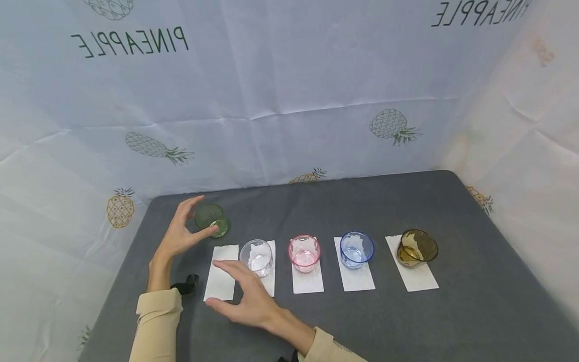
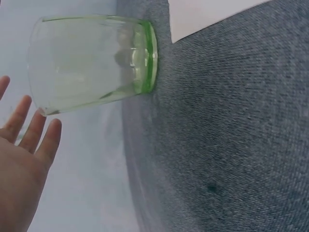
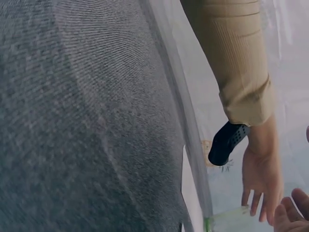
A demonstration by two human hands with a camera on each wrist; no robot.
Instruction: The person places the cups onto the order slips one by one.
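Note:
At the table's far left stands a green glass point(image 1: 209, 215), upright on the cloth. My left hand point(image 1: 179, 235) is spread beside it, thumb and fingers to either side. In the left wrist view the straight fingers point(image 2: 48, 142) come up to the rim of the green glass point(image 2: 82, 63). My right hand point(image 1: 251, 301) hovers with thumb and fingers apart near the leftmost white paper napkin point(image 1: 220, 281) and the clear glass point(image 1: 258, 257); nothing is in its grasp. The right wrist view catches only some of that hand's fingers point(image 3: 293, 212), at the lower right edge.
Right of the clear glass, a pink glass point(image 1: 304, 254), a blue glass point(image 1: 356, 250) and a brown glass point(image 1: 417, 248) stand in a row, each on a white napkin. A dark grey cloth point(image 1: 362, 332) covers the table. Pineapple-print curtains point(image 1: 280, 75) enclose it.

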